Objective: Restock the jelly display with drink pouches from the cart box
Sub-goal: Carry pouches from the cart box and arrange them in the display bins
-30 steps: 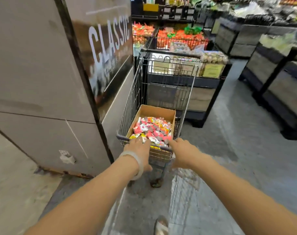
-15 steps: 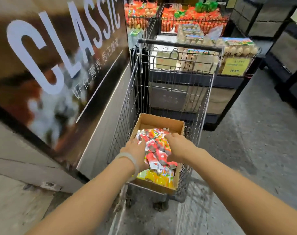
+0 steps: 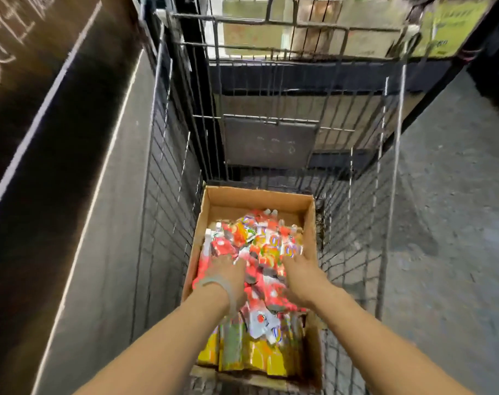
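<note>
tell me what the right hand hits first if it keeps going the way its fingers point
Probably more pouches just ahead of the right hand, then the box's far wall; depth is hard to judge.

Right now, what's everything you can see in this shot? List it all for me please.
cardboard box: one, brown, in the cart
drink pouches: many, red and yellow, heaped in the box
wire cart: one, dark metal, centre
wall panel: one, dark with white lines, left
floor: grey, right
wristband: one, pale, left wrist
left hand: on the pouches, left side; grip unclear
right hand: on the pouches, right side; grip unclear
</note>
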The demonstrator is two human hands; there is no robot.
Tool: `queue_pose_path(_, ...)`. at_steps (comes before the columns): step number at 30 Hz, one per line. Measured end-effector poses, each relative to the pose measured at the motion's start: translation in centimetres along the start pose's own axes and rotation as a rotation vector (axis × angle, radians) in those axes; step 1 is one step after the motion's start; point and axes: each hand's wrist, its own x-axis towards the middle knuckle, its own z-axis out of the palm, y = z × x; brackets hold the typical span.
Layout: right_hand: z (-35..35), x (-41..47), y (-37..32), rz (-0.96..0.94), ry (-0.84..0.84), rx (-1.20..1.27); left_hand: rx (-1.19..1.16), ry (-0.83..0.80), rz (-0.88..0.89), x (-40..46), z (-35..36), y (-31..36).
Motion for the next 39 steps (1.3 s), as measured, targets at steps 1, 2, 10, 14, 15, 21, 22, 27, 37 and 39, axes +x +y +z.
queue_pose_path(1,0.3,1.7,0.3,0.023,-0.018,0.034,0.020,-0.027,0.001,2.0,0.3,-0.2)
queue_pose_path(2,0.7,3.3,0.6,0.042,-0.020,0.092,0.034,-0.053,0.013,3.7,0.7,-0.4)
queue_pose_path(10,6.7,13.9,4.2,0.592,0.010,0.982,-0.195,0.058,0.161,14.1,1.4,1.6)
queue_pose_path(14,8.4,16.6,4.0,0.735,0.090,1.147,-0.316,-0.003,-0.022,17.6,2.6,3.6)
queue_pose_path(15,8.5,17.1,3.9,0.764,0.103,1.143,-0.340,0.002,-0.066,18.3,3.0,4.0)
queue_pose_path(21,10.4,18.2,4.3,0.749,0.133,1.037,-0.506,-0.133,-0.236,19.8,3.8,4.6)
queue_pose_path(22,10.3,18.0,4.4,0.739,0.136,1.053,-0.527,-0.151,-0.236,19.9,3.8,4.2)
queue_pose_path(27,9.7,16.3,4.8,0.648,0.136,1.369,-0.705,-0.164,-0.222,18.6,3.8,3.2)
queue_pose_path(37,5.1,11.6,2.5,0.432,-0.142,1.714,-1.337,-0.106,-0.222,11.9,2.4,-1.9)
queue_pose_path(39,3.2,10.1,1.5,0.339,-0.092,1.611,-1.369,-0.110,-0.186,9.9,1.6,-2.5)
